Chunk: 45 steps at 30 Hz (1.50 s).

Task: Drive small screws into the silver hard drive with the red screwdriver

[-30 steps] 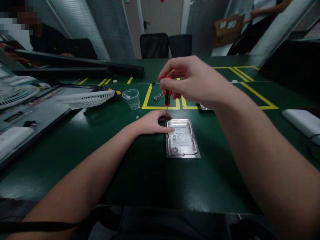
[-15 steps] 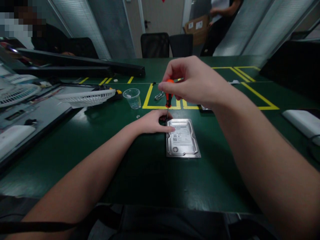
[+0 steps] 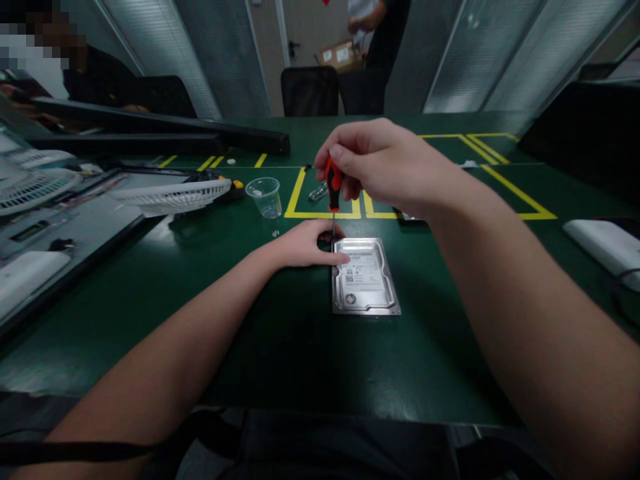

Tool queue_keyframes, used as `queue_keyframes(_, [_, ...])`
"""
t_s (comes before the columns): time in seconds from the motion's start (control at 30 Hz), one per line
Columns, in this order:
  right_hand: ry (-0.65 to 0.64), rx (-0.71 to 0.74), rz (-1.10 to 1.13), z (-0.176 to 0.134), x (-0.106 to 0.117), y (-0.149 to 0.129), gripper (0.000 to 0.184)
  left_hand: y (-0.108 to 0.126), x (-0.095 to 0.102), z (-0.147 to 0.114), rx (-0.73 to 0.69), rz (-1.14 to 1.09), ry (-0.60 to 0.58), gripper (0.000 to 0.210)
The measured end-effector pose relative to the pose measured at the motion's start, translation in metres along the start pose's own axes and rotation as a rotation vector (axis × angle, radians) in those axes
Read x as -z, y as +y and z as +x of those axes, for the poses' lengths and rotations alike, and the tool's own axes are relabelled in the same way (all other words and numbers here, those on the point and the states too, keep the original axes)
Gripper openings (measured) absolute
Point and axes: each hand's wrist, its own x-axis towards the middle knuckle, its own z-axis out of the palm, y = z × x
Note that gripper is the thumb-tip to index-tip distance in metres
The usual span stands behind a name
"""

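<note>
A silver hard drive (image 3: 367, 283) with a white label lies flat on the green table (image 3: 300, 347). My left hand (image 3: 310, 243) steadies it from the left, the thumb on its top face and the other fingers curved round by the far left corner, partly in shadow. Above that corner, my right hand (image 3: 373, 160) grips the red and black handle of a screwdriver (image 3: 333, 188). The tool stands nearly upright, its thin shaft pointing down at the drive's corner; the tip's exact contact is too small to make out.
A clear plastic cup (image 3: 265, 198) stands left of the hands, with several tiny screws (image 3: 275, 234) near it. White fan grilles (image 3: 175, 195) and a large panel fill the left side. A white box-like object (image 3: 600, 247) lies at right. Two people are beyond the table.
My right fingers have shifted round the screwdriver handle, with the thumb now higher and more of the handle showing. The standing person with the cardboard box has moved left.
</note>
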Motion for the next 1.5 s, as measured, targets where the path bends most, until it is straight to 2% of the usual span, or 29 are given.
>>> queue_keyframes(0.27, [0.047, 0.015, -0.084, -0.004, 0.0, -0.006, 0.023, 0.004, 0.003, 0.0, 0.031, 0.041, -0.01, 0.062])
queue_keyframes(0.47, [0.017, 0.049, -0.05, -0.007, 0.0, -0.007, 0.017, 0.003, 0.002, 0.001, 0.014, 0.013, -0.009, 0.06])
queue_keyframes(0.67, [-0.011, 0.059, -0.059, -0.001, 0.001, 0.0, 0.031, 0.0, 0.001, 0.001, 0.006, -0.001, 0.002, 0.061])
queue_keyframes(0.83, [0.004, -0.012, 0.012, 0.001, 0.0, 0.001, 0.025, -0.001, 0.001, 0.001, 0.001, 0.002, 0.002, 0.062])
queue_keyframes(0.97, [0.03, -0.033, -0.044, -0.004, 0.001, -0.007, 0.023, 0.001, 0.0, 0.001, 0.009, 0.011, 0.002, 0.061])
queue_keyframes(1.17, [0.09, -0.003, -0.109, -0.007, 0.001, -0.009, 0.022, 0.004, 0.001, 0.001, 0.01, 0.016, -0.009, 0.058])
queue_keyframes(1.33, [0.075, 0.021, -0.082, -0.006, 0.001, -0.008, 0.013, 0.001, 0.001, 0.001, 0.001, 0.005, -0.013, 0.06])
queue_keyframes(1.5, [0.027, 0.021, -0.076, -0.003, 0.001, -0.002, 0.028, -0.002, 0.0, 0.001, -0.001, -0.002, -0.006, 0.059])
